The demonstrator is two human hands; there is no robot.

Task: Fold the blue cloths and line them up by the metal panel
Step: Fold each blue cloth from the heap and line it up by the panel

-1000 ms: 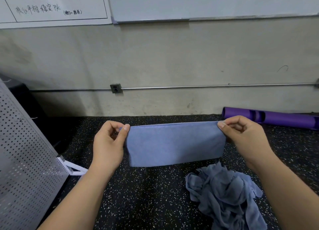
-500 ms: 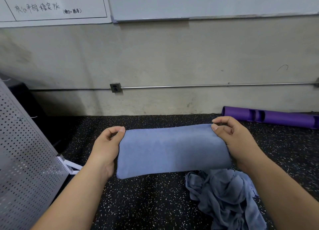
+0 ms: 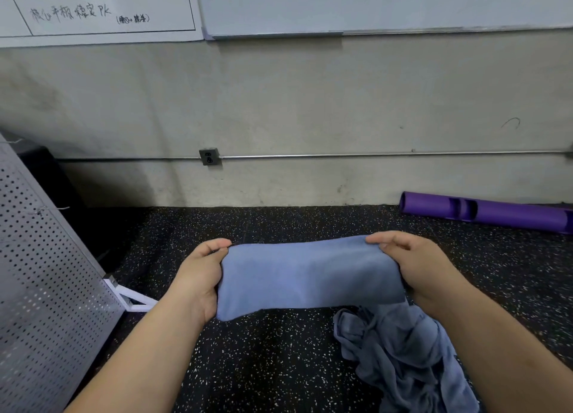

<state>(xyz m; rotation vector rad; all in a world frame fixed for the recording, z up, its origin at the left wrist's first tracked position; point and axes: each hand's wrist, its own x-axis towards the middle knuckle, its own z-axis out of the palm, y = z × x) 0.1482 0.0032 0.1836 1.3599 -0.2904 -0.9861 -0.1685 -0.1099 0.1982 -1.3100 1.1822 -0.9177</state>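
Observation:
A folded blue cloth (image 3: 307, 276) is stretched between my two hands just above the speckled black floor. My left hand (image 3: 198, 276) pinches its left end and my right hand (image 3: 415, 267) pinches its right end. A crumpled pile of blue cloths (image 3: 400, 357) lies on the floor below my right forearm. The perforated metal panel (image 3: 40, 282) leans at the far left, on a white bracket foot (image 3: 130, 298).
A purple tube (image 3: 490, 214) lies along the wall at the back right. The grey wall carries a conduit pipe and an outlet box (image 3: 209, 156). Whiteboards hang above. Dark speckled floor (image 3: 266, 360) spreads between the panel and the cloth pile.
Both hands have lowered the folded cloth from hanging upright to lying nearly flat close to the floor. Its lower edge swung toward me.

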